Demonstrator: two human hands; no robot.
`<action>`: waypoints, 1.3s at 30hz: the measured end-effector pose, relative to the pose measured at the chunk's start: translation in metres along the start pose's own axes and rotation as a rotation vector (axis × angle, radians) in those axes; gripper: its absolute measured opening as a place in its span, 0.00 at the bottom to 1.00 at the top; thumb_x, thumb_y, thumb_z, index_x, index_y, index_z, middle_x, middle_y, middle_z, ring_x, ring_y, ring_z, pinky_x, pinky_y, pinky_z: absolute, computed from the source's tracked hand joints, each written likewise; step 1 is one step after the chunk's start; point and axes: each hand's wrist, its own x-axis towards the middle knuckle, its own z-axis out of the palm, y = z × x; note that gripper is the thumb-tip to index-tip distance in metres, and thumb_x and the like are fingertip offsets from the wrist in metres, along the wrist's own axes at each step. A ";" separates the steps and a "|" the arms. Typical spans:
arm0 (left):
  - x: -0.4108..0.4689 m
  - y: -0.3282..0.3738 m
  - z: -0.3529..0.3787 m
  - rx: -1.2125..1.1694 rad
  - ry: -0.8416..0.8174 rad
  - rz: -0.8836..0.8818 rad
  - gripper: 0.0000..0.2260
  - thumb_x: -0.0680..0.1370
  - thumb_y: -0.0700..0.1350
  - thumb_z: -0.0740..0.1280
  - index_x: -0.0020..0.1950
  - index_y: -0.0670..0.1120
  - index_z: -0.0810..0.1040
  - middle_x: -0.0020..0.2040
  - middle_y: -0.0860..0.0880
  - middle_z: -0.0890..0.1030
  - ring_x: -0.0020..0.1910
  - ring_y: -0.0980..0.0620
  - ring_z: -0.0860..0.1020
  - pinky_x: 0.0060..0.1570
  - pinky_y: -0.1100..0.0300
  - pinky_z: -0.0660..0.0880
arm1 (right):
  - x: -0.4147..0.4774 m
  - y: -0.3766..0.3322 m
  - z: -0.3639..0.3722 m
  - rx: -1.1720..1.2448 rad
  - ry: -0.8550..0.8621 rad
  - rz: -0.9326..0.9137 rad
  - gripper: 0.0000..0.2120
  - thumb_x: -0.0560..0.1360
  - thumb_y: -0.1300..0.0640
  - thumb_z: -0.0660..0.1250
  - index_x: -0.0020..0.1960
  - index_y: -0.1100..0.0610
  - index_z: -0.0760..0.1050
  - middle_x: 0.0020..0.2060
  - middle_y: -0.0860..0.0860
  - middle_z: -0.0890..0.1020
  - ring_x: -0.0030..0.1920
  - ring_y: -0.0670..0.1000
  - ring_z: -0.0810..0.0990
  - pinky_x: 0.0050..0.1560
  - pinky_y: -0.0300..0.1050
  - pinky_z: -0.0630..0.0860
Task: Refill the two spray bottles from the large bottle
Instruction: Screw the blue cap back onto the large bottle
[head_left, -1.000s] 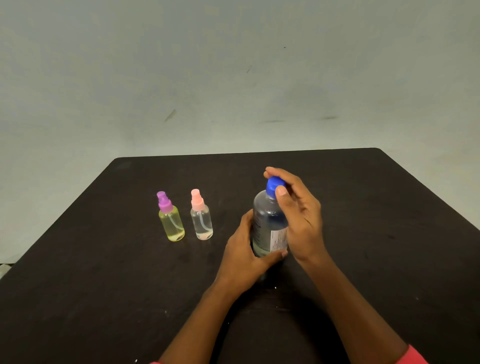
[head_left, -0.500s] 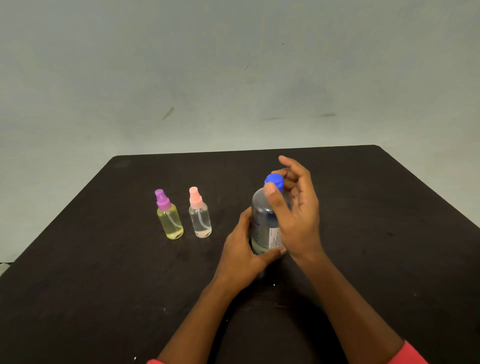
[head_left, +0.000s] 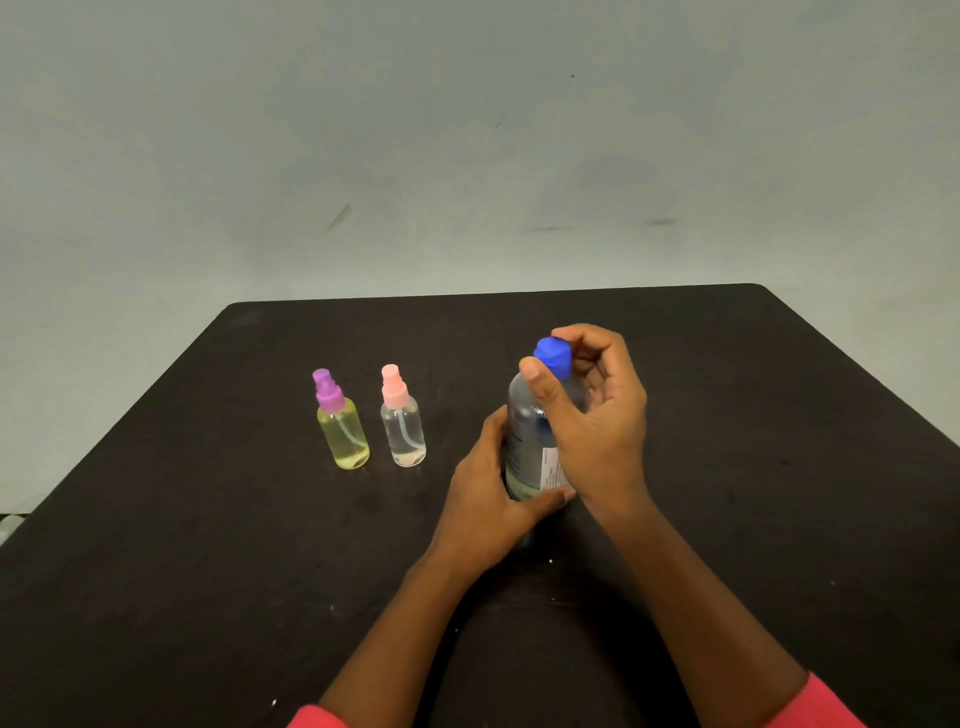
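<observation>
The right hand (head_left: 597, 426) has changed its grip on the round blue plastic cap (head_left: 553, 356) of the large clear plastic bottle (head_left: 524, 441). One second ago its fingers lay over the top of the cap and hid most of it. Half a second ago they were spread and lifted off it. Now the fingers (head_left: 582, 343) curl around the far right side, the thumb presses the near left side, and the cap's top shows.
</observation>
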 end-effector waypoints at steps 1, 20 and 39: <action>0.000 0.000 0.000 -0.003 0.000 0.000 0.33 0.66 0.49 0.78 0.67 0.53 0.67 0.59 0.59 0.78 0.58 0.62 0.77 0.54 0.68 0.74 | 0.000 0.000 0.000 0.000 -0.009 0.009 0.13 0.73 0.51 0.72 0.55 0.50 0.74 0.48 0.43 0.80 0.51 0.47 0.81 0.53 0.40 0.77; 0.000 0.001 0.000 -0.015 -0.003 0.005 0.32 0.67 0.48 0.78 0.67 0.54 0.67 0.59 0.59 0.78 0.58 0.63 0.76 0.53 0.71 0.72 | 0.000 -0.001 0.002 -0.044 0.053 -0.015 0.18 0.69 0.56 0.77 0.52 0.50 0.71 0.46 0.45 0.77 0.48 0.49 0.79 0.51 0.42 0.77; 0.000 0.002 -0.001 -0.005 0.003 0.004 0.32 0.67 0.48 0.78 0.67 0.52 0.68 0.58 0.58 0.79 0.57 0.63 0.77 0.53 0.70 0.73 | 0.003 0.000 -0.001 0.013 0.008 -0.047 0.16 0.69 0.60 0.75 0.51 0.51 0.72 0.45 0.37 0.78 0.48 0.45 0.79 0.51 0.38 0.76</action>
